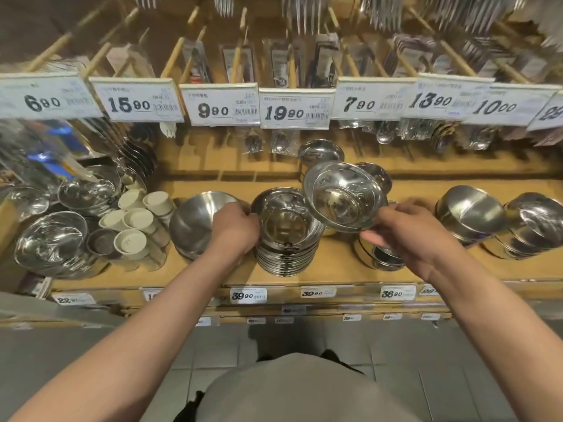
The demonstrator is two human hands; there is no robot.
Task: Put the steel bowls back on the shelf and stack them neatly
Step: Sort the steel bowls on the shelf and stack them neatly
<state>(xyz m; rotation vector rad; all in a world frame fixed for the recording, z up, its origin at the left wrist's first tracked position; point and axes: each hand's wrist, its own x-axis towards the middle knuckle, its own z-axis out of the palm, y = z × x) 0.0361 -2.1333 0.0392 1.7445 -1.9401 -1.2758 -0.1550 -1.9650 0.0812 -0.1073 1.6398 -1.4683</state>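
Note:
A tall stack of steel bowls [286, 236] stands on the wooden shelf [335, 269] at the centre. My left hand [236, 226] grips the stack's left rim. My right hand [408, 233] pinches the near rim of a single steel bowl [344, 196], tilted toward me in the air just right of and above the stack. A larger steel bowl [195, 220] leans on its side left of the stack. A shorter pile of bowls [380, 257] sits partly hidden under my right hand.
More steel bowls [469, 214] lie on their sides at the right, and two stand behind [320, 152]. White-lidded shakers [137, 220] and glass-lidded bowls [51, 242] crowd the left. Price tags [294, 108] and hanging cutlery overhang the shelf. Tiled floor lies below.

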